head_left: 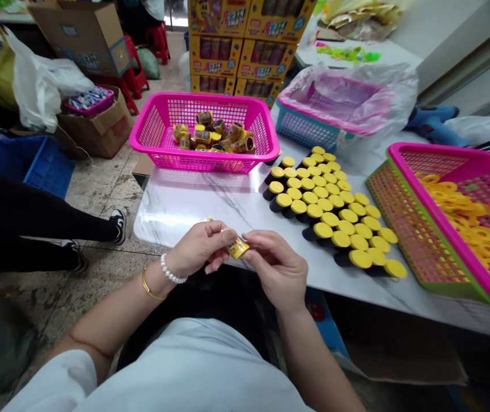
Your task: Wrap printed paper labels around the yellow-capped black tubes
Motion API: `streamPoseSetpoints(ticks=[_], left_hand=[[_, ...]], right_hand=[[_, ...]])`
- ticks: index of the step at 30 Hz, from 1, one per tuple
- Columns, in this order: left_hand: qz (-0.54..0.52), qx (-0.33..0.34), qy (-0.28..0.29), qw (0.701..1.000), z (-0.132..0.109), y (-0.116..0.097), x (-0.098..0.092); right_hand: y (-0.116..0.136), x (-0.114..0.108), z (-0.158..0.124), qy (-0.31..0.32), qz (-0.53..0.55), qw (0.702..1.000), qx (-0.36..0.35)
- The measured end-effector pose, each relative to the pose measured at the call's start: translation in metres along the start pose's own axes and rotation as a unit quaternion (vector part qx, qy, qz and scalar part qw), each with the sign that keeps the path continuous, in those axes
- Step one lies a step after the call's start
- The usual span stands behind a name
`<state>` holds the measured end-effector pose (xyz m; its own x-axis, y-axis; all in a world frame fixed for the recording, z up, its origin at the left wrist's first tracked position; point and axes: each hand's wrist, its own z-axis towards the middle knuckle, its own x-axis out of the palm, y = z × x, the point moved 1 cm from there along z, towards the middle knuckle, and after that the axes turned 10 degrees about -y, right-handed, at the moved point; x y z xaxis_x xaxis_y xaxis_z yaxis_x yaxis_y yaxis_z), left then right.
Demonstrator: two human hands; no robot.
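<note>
My left hand (202,247) and my right hand (277,269) meet at the near edge of the white table (193,200), both pinched on one small yellow-labelled container (238,248) held between their fingertips. A pearl bracelet and a gold bangle sit on my left wrist. Rows of black containers with yellow caps (334,214) stand just right of my hands. A pink basket (204,129) at the table's far side holds several labelled containers (214,137).
A pink basket (403,157) of yellow rings (476,232) rests in a green one at right. A bag-lined basket (339,106) and stacked yellow cartons (240,46) stand behind. Another person's legs (34,223) reach in from the left, near boxes and a blue crate (30,163).
</note>
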<state>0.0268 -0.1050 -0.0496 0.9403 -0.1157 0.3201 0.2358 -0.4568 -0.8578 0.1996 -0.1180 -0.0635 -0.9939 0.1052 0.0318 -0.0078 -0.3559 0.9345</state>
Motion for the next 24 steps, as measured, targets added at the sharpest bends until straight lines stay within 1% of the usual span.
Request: streamPoseSetpoints(ticks=[3,5,7,9,12,14,15,17,18,19,21,22,23,24], left_hand=[[-0.02,-0.002,-0.005,1.0,-0.002,-0.002,0.001],[-0.029,-0.003,-0.001,1.0,-0.002,-0.003,0.001],[-0.025,-0.01,-0.002,1.0,-0.001,-0.003,-0.001],[-0.019,-0.014,-0.01,1.0,0.001,-0.002,-0.002],[-0.028,0.005,-0.013,1.0,0.002,-0.005,-0.005],[-0.03,0.031,-0.03,0.999,0.001,-0.008,-0.011],[-0.022,0.049,-0.052,0.997,0.001,-0.01,-0.016],[0.025,0.108,-0.127,0.986,0.002,-0.013,-0.029],[0.068,0.147,-0.173,0.971,0.003,-0.013,-0.037],[0.122,0.19,-0.218,0.949,0.005,-0.014,-0.045],[0.253,0.265,-0.286,0.886,0.009,-0.013,-0.057],[0.318,0.293,-0.3,0.851,0.011,-0.013,-0.06],[0.376,0.314,-0.301,0.818,0.014,-0.011,-0.062],[0.426,0.33,-0.294,0.789,0.015,-0.01,-0.063]], right_hand=[[0.002,0.001,0.0,0.02,-0.009,0.999,-0.026],[0.003,0.001,0.002,0.012,-0.012,0.999,-0.049],[0.003,0.003,0.003,0.003,-0.015,0.998,-0.055],[0.004,0.007,0.004,0.025,-0.02,0.999,-0.037],[0.008,0.013,0.008,0.083,-0.031,0.996,-0.022],[0.013,0.019,0.021,0.092,-0.056,0.993,-0.045],[0.016,0.024,0.033,0.086,-0.075,0.992,-0.058],[0.022,0.036,0.068,0.063,-0.116,0.988,-0.078],[0.026,0.042,0.091,0.042,-0.135,0.985,-0.094],[0.03,0.047,0.116,0.016,-0.143,0.982,-0.119],[0.038,0.055,0.164,-0.001,-0.147,0.97,-0.192],[0.043,0.057,0.181,-0.003,-0.156,0.96,-0.231],[0.047,0.058,0.191,-0.009,-0.168,0.951,-0.261],[0.051,0.057,0.193,-0.012,-0.177,0.944,-0.279]])
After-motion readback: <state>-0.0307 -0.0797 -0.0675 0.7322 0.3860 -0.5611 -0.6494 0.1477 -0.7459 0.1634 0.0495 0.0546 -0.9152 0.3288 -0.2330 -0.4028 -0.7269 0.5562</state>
